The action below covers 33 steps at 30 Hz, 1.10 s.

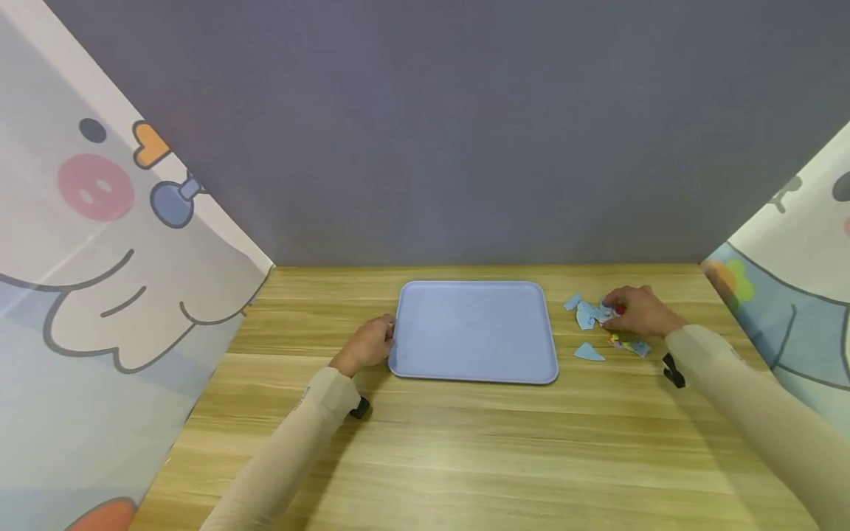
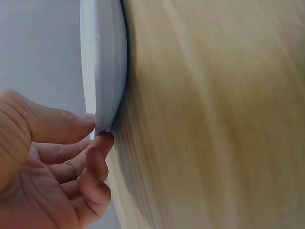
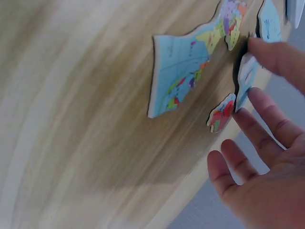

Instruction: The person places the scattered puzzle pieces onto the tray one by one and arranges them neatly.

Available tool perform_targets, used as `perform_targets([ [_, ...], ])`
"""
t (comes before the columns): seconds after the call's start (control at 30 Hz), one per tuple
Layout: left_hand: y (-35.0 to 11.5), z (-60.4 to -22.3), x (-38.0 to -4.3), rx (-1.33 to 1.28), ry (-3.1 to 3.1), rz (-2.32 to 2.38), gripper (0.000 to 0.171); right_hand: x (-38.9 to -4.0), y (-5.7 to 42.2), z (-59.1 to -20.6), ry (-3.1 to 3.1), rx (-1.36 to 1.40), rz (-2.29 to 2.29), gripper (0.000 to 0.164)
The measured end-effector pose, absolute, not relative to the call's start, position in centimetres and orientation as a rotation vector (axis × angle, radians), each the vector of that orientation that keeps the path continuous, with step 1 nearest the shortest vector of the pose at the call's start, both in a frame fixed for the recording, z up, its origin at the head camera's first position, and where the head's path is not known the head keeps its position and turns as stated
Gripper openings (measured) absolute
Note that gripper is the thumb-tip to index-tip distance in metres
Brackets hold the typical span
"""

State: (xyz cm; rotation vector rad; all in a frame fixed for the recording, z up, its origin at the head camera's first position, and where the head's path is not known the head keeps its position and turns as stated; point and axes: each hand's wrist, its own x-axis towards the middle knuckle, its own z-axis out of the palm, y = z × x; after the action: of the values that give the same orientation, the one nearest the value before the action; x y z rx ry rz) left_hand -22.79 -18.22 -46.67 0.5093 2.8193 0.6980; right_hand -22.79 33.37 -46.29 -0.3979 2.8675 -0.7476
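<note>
Tray partly outside left-wrist view

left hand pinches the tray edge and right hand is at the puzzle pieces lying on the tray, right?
Not quite: the puzzle pieces lie on the table beside the tray, as the head view shows. The rest of it stands.

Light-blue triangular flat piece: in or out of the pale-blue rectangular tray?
Out. In the head view, the triangular piece lies on the wood-grain table, right of the tray, with tabletop visible between them.
</note>
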Motion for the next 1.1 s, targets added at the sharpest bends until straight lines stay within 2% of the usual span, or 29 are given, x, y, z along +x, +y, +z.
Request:
perform_targets([
  [0.37, -18.4, -46.7, -22.6, 0.442, 2.801, 0.689, 0.04, -23.0, 31.3, -45.3, 2.919, -0.343, -0.866, 0.047],
  [0.57, -18.6, -46.8, -22.5, 0.434, 2.797, 0.707, 0.042, -23.1, 28.1, -44.0, 2.942, -0.436, -0.908, 0.048],
  [0.83, -18.7, -46.7, -22.5, 0.425, 2.813, 0.696, 0.046, -24.4, 22.7, -43.4, 2.973, -0.734, -1.005, 0.041],
  [1.1, -18.0, -46.9, -22.2, 0.447, 2.805, 0.715, 0.046, -25.2, 18.3, -43.4, 2.868, -0.701, -1.065, 0.044],
])
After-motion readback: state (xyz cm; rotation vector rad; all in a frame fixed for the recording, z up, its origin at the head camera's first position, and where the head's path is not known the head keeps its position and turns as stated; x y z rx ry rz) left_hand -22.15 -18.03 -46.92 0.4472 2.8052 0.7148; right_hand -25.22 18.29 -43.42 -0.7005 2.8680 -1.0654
